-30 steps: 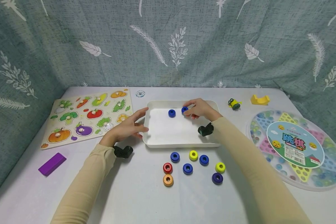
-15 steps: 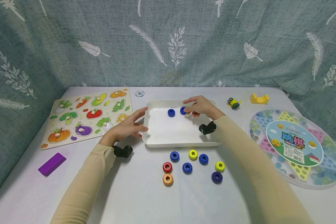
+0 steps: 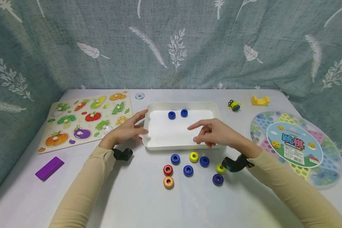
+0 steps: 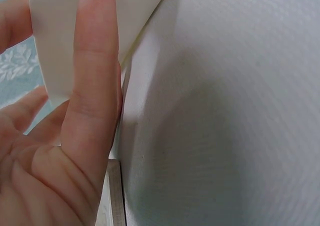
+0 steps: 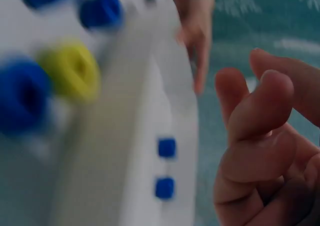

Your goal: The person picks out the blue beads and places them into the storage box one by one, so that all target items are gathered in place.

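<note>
A shallow white tray (image 3: 165, 148) stands mid-table with two blue rings, one blue ring (image 3: 172, 115) left of the other blue ring (image 3: 184, 113), near its back wall. My left hand (image 3: 123, 132) touches the tray's left end; in the left wrist view its straight thumb (image 4: 95, 61) lies along the outer wall. Over the tray's front right part is my right hand (image 3: 216, 133), holding nothing, index finger extended and the others loosely bent. In front of the tray lie several more rings: blue (image 3: 188, 170), yellow (image 3: 193, 157), red (image 3: 167, 170), orange (image 3: 168, 182) and dark blue (image 3: 218, 179).
To the left are a vegetable puzzle board (image 3: 71, 115) and a purple block (image 3: 49, 168). At the right lies a round Chinese checkers set (image 3: 296, 144). A small yellow-green toy figure (image 3: 234, 105) and a yellow curved block (image 3: 260, 101) sit behind it.
My right hand has let go of the second blue ring and drawn back toward the front right, leaving it beside the first. The left hand stays at the tray's left end.
</note>
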{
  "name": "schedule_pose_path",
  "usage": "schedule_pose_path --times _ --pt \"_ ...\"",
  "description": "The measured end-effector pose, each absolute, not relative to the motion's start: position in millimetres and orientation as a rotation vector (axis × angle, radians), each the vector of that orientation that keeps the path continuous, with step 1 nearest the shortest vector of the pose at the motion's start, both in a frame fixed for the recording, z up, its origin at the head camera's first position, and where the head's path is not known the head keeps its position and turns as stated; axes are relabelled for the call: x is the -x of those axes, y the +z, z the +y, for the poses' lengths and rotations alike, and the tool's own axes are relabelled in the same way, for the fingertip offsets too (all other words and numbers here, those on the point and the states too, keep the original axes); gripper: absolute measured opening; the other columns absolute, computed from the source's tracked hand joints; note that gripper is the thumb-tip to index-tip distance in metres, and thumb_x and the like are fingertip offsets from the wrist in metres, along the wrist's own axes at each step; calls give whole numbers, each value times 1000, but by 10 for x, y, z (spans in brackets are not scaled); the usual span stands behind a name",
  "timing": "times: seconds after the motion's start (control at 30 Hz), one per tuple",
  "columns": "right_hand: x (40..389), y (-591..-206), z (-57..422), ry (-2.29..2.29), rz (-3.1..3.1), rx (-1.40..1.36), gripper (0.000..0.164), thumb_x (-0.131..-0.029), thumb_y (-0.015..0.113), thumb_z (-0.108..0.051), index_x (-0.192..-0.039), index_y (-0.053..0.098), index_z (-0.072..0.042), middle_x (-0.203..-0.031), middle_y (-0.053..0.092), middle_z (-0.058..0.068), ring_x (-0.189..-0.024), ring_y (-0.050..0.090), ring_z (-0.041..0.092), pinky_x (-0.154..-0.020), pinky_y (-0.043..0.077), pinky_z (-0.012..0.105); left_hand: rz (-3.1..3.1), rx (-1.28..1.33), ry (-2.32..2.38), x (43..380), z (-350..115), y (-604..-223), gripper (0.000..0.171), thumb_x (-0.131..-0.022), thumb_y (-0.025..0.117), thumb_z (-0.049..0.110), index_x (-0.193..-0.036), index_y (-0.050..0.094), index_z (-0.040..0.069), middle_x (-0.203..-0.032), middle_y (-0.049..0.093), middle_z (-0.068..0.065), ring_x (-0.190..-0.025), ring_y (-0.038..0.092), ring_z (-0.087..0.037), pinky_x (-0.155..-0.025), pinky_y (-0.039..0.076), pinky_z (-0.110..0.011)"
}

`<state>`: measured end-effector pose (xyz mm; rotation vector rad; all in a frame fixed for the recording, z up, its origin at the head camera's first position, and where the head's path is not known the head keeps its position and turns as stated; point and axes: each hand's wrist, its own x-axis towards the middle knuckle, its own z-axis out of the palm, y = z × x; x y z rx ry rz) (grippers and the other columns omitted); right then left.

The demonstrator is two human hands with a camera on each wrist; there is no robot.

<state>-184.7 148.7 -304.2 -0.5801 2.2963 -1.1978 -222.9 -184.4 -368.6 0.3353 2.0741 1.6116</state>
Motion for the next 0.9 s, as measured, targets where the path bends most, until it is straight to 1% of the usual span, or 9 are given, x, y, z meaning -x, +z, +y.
schedule_pose_path --times 0.13,0.2,0.3,0.43,0.5,0.57,0.7,0.8,0.9 --pt "1536 -3216 1470 -1192 2222 639 41 -85 71 -14 -123 60 -2 -73 66 13 -46 48 18 -45 40 24 2079 -338 1606 2232 -1853 -3686 85 -89 60 4 -153 7 19 -157 7 -8 -134 29 -40 -73 54 -39" --pt "1430 -3304 1456 -1180 2195 657 41 -84 71 -12 -122 61 -2 -71 66 9 -46 48 16 -44 40 23 2076 -343 1607 2233 -1855 -3690 85 -89 61 4 -153 7 18 -157 6 -8 -134 28 -40 -74 54 -39" --pt "1323 -3411 1426 -1155 2179 674 41 -82 73 -10 -121 61 -2 -68 66 5 -44 49 13 -43 41 21 2071 -334 1610 2238 -1852 -3696 86 -89 61 5 -153 7 19 -157 7 -8 -138 22 -37 -74 54 -39" --pt "1255 -3508 1400 -1096 2210 681 39 -80 74 -7 -117 63 -3 -64 65 1 -42 50 10 -43 43 22 2067 -328 1610 2244 -1846 -3704 86 -90 61 5 -154 6 19 -157 7 -8 -141 15 -34 -74 54 -39" --pt "1236 -3536 1390 -1068 2222 674 38 -79 74 -7 -116 64 -4 -62 63 -1 -42 50 9 -43 42 22 2064 -328 1611 2245 -1847 -3713 86 -90 61 5 -154 6 19 -157 6 -8 -141 15 -34 -74 54 -39" --pt "1223 -3559 1382 -1049 2228 673 37 -79 74 -6 -115 65 -4 -62 62 -2 -42 50 9 -42 42 22 2057 -332 1614 2248 -1848 -3720 85 -90 61 5 -154 6 19 -157 7 -7 -140 16 -34 -75 54 -40" --pt "1213 -3577 1355 -1030 2240 677 35 -79 74 -4 -113 65 -4 -61 61 -3 -41 51 10 -42 42 22 2049 -341 1623 2256 -1853 -3730 85 -89 61 5 -153 7 19 -157 7 -7 -138 21 -37 -75 54 -40" --pt "1214 -3585 1329 -1028 2242 682 34 -79 74 -3 -112 66 -4 -58 60 -3 -40 51 10 -43 42 21 2049 -343 1625 2261 -1858 -3734 85 -89 61 5 -153 8 19 -157 7 -7 -137 24 -39 -75 54 -40" --pt "1217 -3598 1311 -1034 2238 675 33 -79 74 -3 -111 66 -4 -57 59 -1 -40 51 11 -43 40 21 2051 -341 1623 2266 -1860 -3739 85 -89 62 5 -153 8 19 -157 8 -6 -136 25 -38 -75 54 -39"
